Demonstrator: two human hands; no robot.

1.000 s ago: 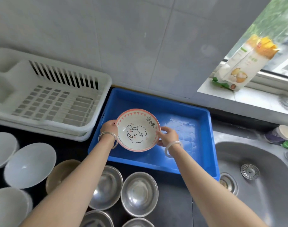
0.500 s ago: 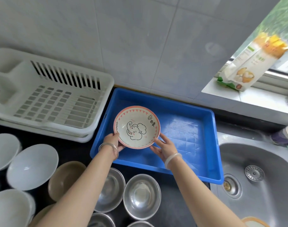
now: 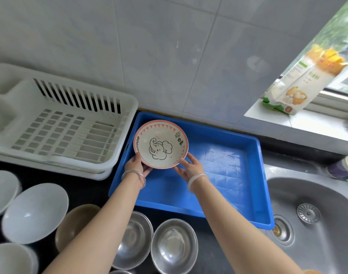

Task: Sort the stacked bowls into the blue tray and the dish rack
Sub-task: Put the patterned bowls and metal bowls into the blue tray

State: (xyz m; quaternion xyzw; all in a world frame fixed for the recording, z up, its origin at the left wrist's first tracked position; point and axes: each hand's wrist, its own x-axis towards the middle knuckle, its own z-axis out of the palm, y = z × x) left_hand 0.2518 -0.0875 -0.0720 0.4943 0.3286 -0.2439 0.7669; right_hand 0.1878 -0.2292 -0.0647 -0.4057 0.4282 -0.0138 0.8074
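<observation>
A pink-rimmed bowl with an elephant drawing (image 3: 160,143) sits in the far left corner of the blue tray (image 3: 224,163). My left hand (image 3: 136,165) holds its near left rim, thumb on the edge. My right hand (image 3: 189,165) touches the near right rim with straight fingers. The white dish rack (image 3: 56,125) stands left of the tray. White bowls (image 3: 34,212), a brown bowl (image 3: 74,222) and metal bowls (image 3: 174,246) wait on the dark counter in front.
A steel sink (image 3: 311,218) lies right of the tray. A food packet (image 3: 305,82) leans on the window sill at the upper right. A small cup (image 3: 345,167) lies by the sink's far edge. The tiled wall rises behind.
Both hands have carried the elephant bowl away from me toward the tray's far left corner and lowered it; the right hand's fingers have straightened against the rim.
</observation>
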